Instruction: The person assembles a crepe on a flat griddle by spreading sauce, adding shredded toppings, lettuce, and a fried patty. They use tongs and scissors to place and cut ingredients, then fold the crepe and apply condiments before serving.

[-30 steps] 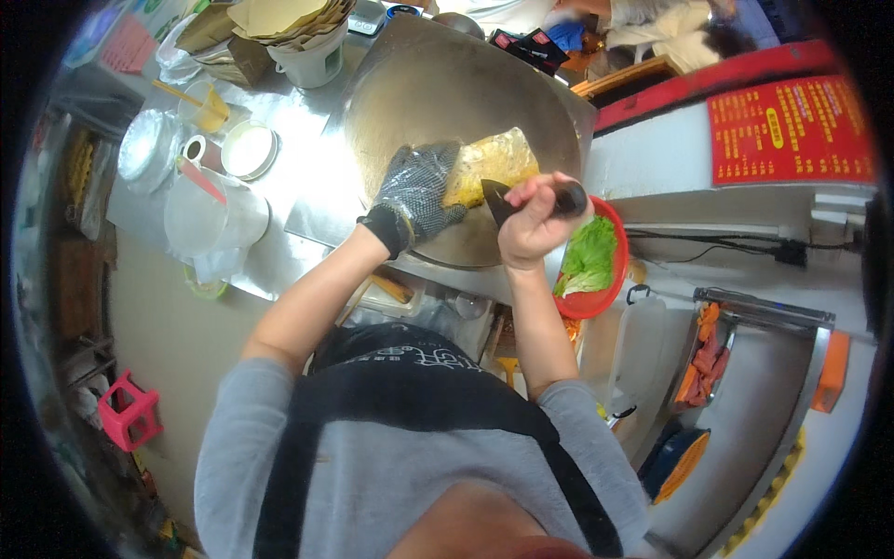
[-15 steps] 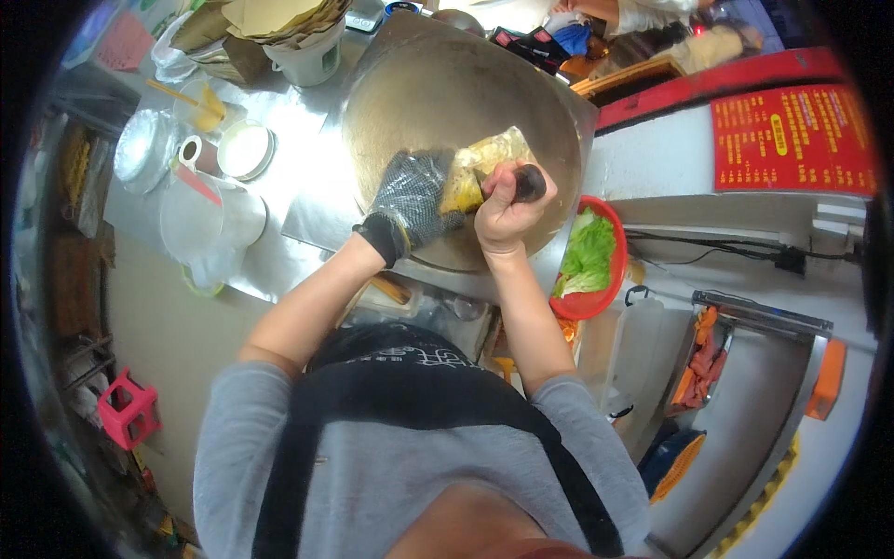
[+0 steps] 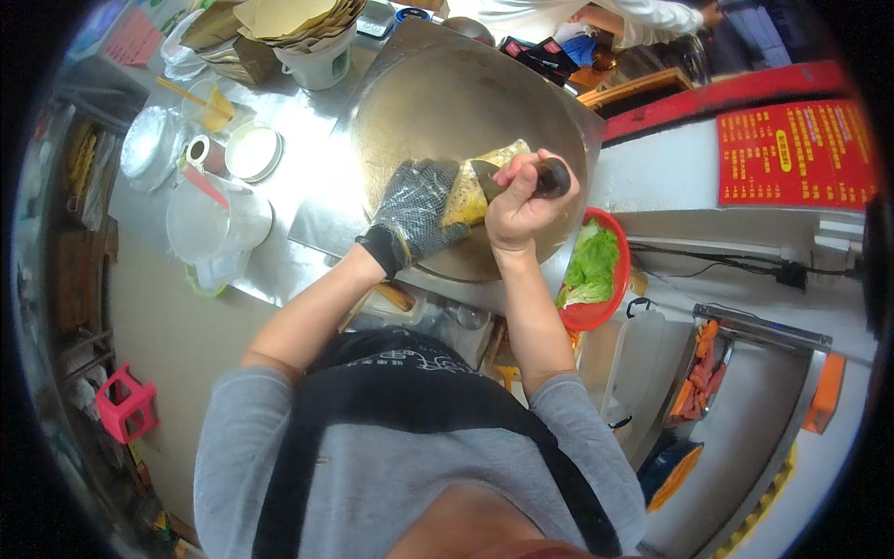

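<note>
A folded, browned yellow pancake (image 3: 466,197) lies on the round griddle (image 3: 410,102). My left hand (image 3: 414,205), in a dark grey knit glove under a clear plastic one, closes around the pancake's left side, fingers at its far edge and thumb at its near edge. My bare right hand (image 3: 521,207) grips the dark handle of a metal spatula (image 3: 553,177). The handle's round end points up to the right, and the blade meets the pancake's right part. My fist hides the middle of the tool.
Right of the griddle stands a red basin (image 3: 622,270) of lettuce (image 3: 594,261). Leftward on the steel counter are a clear jug (image 3: 219,224), a stack of white lids (image 3: 253,152) and a white bucket (image 3: 321,67) of paper bags. Another person's arm (image 3: 643,19) shows beyond the griddle.
My right hand has shifted a little right, with the spatula's blade now showing more against the pancake. My left hand keeps its hold on the pancake. The whole view has shifted slightly.
</note>
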{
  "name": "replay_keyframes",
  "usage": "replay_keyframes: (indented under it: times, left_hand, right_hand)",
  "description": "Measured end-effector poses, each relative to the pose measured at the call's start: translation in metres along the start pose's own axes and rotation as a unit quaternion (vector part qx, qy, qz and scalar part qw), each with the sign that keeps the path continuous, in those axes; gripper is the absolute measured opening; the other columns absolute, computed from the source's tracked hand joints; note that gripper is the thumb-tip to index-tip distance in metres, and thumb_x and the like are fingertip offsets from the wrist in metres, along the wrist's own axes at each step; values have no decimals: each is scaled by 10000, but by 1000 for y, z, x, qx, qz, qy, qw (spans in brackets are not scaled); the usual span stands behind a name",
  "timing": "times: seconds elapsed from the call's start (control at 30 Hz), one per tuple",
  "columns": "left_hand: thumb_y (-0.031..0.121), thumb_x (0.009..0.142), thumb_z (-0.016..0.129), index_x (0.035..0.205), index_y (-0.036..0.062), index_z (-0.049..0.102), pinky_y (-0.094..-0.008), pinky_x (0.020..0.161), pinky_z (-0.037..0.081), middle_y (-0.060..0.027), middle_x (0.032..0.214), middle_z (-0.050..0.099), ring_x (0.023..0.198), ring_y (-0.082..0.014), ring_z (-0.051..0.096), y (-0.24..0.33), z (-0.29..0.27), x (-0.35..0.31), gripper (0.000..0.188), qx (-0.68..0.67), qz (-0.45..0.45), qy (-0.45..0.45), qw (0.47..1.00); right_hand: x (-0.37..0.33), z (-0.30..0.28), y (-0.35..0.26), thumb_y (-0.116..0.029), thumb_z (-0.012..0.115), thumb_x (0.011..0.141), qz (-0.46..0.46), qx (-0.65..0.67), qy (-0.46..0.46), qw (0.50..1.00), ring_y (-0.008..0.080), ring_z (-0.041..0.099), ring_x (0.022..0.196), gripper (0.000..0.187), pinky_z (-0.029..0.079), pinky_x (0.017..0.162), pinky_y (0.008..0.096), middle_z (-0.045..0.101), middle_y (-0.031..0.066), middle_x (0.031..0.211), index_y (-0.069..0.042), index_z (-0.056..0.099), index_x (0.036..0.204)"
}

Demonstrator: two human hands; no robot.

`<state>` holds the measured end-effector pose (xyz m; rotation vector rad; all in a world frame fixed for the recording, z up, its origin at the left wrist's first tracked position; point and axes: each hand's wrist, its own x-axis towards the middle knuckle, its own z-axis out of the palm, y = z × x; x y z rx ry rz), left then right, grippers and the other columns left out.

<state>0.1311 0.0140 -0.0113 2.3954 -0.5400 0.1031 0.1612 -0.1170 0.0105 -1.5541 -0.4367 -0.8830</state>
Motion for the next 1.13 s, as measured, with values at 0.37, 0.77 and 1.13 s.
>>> replay_keyframes:
  times: [0.37,0.77,1.13]
  left_hand:
    - [437,706,701,1258,-31,425,-463,1035,283,-244,1210,496,1165,-380,445,2,-4,-9,775,34,-15,-10,999]
    - [456,745,685,1385,7,307,-488,1087,213,-199,1404,360,1321,-377,298,10,-67,-83,869,69,-41,-23,997]
    - [415,742,714,1356,1,359,-479,1061,272,-218,1353,423,1272,-384,377,-9,-85,-101,821,52,33,-33,998]
  right_hand:
    - [6,1,-1,-208,498,950,-8,42,26,999,109,450,531,288,403,515,229,490,58,679,-18,349,1107]
    - [-10,11,29,-157,487,949,27,-54,-43,997,109,472,564,245,426,541,235,495,51,695,-24,356,1108]
    - [16,-15,-36,-147,647,842,1,-309,-25,951,287,581,791,253,477,726,353,529,130,980,17,552,1009]
